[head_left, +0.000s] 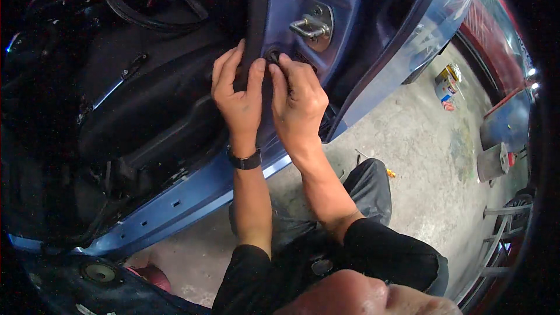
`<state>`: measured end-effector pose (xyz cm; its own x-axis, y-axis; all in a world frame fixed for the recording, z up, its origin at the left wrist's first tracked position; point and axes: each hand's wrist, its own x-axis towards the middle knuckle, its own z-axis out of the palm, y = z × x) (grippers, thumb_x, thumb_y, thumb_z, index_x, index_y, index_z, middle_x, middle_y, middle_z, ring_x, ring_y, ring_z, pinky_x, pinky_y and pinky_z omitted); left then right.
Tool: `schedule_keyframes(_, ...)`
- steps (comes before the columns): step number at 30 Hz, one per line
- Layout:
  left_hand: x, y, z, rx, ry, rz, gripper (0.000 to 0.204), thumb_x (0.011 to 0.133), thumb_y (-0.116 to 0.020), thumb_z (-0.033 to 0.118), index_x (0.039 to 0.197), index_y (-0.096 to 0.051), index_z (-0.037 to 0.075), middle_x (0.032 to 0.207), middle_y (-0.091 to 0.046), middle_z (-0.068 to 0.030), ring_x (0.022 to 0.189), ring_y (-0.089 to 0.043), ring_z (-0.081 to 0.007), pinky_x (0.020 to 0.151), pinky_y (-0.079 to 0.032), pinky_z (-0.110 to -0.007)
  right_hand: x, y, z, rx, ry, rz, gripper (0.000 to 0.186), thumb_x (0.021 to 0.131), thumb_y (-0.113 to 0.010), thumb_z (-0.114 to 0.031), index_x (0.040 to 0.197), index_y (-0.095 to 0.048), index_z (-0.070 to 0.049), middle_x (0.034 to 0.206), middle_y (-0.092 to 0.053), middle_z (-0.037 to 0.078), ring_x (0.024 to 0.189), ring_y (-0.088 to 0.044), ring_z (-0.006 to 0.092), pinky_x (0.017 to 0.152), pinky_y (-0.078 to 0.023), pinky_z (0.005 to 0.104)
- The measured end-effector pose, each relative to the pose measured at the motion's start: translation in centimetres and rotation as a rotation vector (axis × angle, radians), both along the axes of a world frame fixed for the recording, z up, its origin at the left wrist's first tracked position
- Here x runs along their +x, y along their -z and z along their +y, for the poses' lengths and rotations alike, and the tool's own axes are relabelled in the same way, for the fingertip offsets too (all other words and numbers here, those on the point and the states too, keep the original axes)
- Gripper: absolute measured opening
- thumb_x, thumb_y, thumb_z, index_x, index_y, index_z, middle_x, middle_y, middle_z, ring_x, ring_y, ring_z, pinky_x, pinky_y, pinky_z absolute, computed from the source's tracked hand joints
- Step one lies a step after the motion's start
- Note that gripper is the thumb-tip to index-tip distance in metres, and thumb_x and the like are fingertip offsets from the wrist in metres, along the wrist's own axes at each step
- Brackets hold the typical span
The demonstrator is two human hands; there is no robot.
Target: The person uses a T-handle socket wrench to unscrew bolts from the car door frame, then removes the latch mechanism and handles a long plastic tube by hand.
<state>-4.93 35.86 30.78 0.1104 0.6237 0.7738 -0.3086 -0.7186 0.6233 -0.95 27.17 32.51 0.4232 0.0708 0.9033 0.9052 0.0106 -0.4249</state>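
Observation:
At the blue car's door pillar [286, 0], my right hand [300, 96] pinches a small black round piece [272, 56] set against the painted metal. It looks like a plug or switch, partly covered by my fingertips. Close beside it is my left hand [238, 90], fingers apart, with the thumb tip next to the black piece. The left fingers reach over the dark seal [256, 23] along the pillar's edge. Just above my right hand, a metal door striker [315, 26] is bolted to the pillar. A black band [244, 158] circles my left wrist.
The dark car interior [146, 81] lies to the left, over a blue door sill [175, 204]. A speaker [98, 272] shows at lower left. On the concrete floor [408, 140] stand a tin can [448, 84] and a grey bucket [493, 162]. A metal frame [501, 227] stands at right.

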Motion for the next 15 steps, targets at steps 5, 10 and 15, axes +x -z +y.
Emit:
schedule_keyframes(5, -0.22, -0.10, 0.07, 0.021, 0.028, 0.013, 0.038, 0.082, -0.075, 0.006, 0.118, -0.067, -0.001, 0.113, -0.065, -0.0141, 0.104, -0.062, -0.0255, 0.092, -0.049, -0.035, 0.08, -0.55, -0.24, 0.001, -0.012, -0.025, 0.018, 0.085, -0.065, 0.003, 0.103, -0.063, 0.004, 0.088, -0.064, 0.022, 0.079, -0.065, 0.0381, 0.068, -0.054, 0.0426)
schedule_keyframes(10, -0.92, -0.59, 0.11, 0.003, 0.097, 0.044, 0.038, 0.083, -0.075, 0.004, 0.119, -0.065, -0.003, 0.118, -0.063, -0.0139, 0.109, -0.060, -0.0231, 0.096, -0.047, -0.033, -0.22, -0.68, 0.12, 0.030, 0.023, 0.012, 0.018, 0.085, -0.066, 0.003, 0.103, -0.063, 0.004, 0.087, -0.064, 0.021, 0.077, -0.065, 0.0379, 0.067, -0.054, 0.0423)
schedule_keyframes(15, -0.78, -0.65, -0.02, 0.008, 0.092, 0.053, 0.038, 0.083, -0.075, 0.002, 0.119, -0.064, -0.005, 0.120, -0.063, -0.0144, 0.111, -0.059, -0.0222, 0.100, -0.044, -0.033, -0.03, -0.87, -0.13, 0.001, 0.051, -0.012, 0.016, 0.082, -0.071, 0.004, 0.097, -0.067, 0.006, 0.084, -0.069, 0.018, 0.074, -0.069, 0.0302, 0.067, -0.054, 0.0338)
